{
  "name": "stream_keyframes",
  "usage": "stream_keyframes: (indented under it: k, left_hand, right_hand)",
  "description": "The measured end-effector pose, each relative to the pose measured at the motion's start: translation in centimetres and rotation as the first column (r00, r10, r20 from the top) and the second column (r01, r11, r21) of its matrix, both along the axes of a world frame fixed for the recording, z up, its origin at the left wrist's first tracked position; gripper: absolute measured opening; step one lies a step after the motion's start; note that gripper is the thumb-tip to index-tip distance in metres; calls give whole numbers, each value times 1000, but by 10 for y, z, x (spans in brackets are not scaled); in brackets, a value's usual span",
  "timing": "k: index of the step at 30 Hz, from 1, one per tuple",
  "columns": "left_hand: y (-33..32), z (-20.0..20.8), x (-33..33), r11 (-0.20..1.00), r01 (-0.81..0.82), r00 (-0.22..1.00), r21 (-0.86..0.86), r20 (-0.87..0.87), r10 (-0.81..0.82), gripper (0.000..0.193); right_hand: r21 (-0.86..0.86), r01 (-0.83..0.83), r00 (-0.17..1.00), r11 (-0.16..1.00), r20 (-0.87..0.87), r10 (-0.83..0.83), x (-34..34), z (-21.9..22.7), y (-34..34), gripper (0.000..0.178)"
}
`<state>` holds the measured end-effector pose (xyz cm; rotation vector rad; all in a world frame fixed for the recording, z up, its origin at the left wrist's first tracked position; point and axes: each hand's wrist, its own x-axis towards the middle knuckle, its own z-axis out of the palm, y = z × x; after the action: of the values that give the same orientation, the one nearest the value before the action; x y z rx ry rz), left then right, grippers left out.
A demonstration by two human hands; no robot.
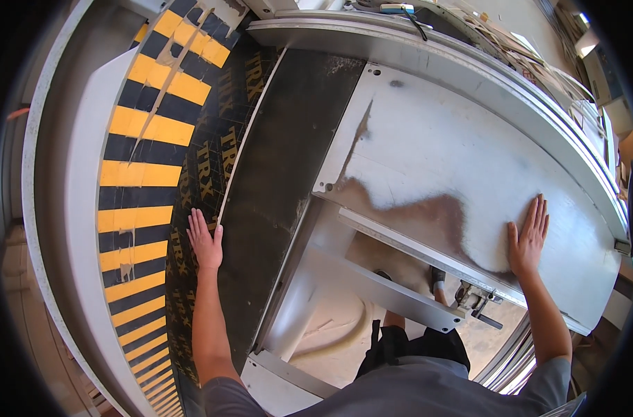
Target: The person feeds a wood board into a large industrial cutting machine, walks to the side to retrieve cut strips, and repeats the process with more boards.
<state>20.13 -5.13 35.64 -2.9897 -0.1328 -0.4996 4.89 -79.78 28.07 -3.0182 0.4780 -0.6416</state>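
My left hand (206, 244) lies flat with its fingers stretched out and the thumb apart. It rests at the left edge of a long dark strip (274, 187), over a black board printed with gold lettering (200, 156). My right hand (528, 242) is spread on a broad grey metal table plate (427, 149), near the plate's front edge at the right. A brown stained patch (434, 219) marks the plate between the two hands. Neither hand holds anything.
Yellow and black warning stripes (139, 177) run down the left side, beside a curved grey casing. A metal rail (400, 42) borders the table's far side. Before my body are a metal crossbar (379, 281) and a clamp-like fitting with a handle (477, 300). Scrap strips lie beyond the rail.
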Motion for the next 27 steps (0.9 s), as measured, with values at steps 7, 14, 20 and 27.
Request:
stream_keyframes:
  k: [7, 14, 20, 27]
  left_hand:
    - [16, -12, 22, 1000, -17, 998, -17, 57, 18, 73]
    - [38, -12, 38, 1000, -4, 996, 10, 86, 3, 70]
    - [62, -7, 56, 999, -9, 994, 36, 109, 5, 69]
    - [79, 1, 77, 998, -20, 988, 67, 152, 10, 67]
  right_hand:
    - [-6, 68, 998, 998, 16, -68, -56, -7, 3, 80]
    - [17, 81, 995, 997, 50, -82, -78, -38, 19, 79]
    - [59, 84, 994, 995, 64, -88, -80, -65, 32, 77]
    - [92, 88, 994, 992, 63, -94, -67, -101, 48, 77]
